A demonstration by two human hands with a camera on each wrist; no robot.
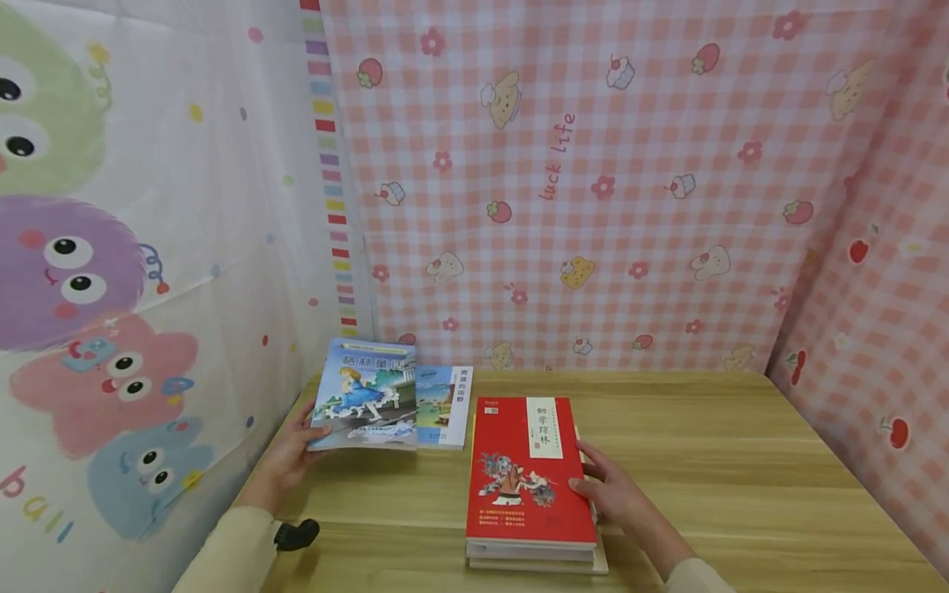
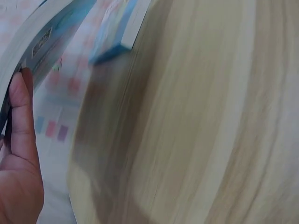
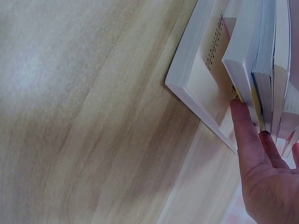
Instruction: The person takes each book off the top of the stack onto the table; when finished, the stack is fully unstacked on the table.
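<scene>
My left hand [image 1: 306, 435] pinches the lower left corner of a blue picture book [image 1: 365, 394], thumb on the cover, and holds it tilted up off the wooden table [image 1: 704, 461]. In the left wrist view the left hand [image 2: 18, 149] lies along that blue book's page edge [image 2: 37, 42]. A second blue book [image 1: 445, 405] lies flat behind it, partly covered. My right hand [image 1: 596, 478] rests with straight fingers against the right side of a stack topped by a red book [image 1: 528, 469]. Up close, the right hand's fingertips [image 3: 243, 121] touch the stack's page edges [image 3: 254, 56].
Pink checked cloth [image 1: 593, 181] hangs behind and right of the table, and a white cloth with cartoon monsters [image 1: 111, 288] closes the left side. Bare wood [image 1: 741, 511] stretches right of the stack. A black wrist camera [image 1: 296, 535] sits on my left sleeve.
</scene>
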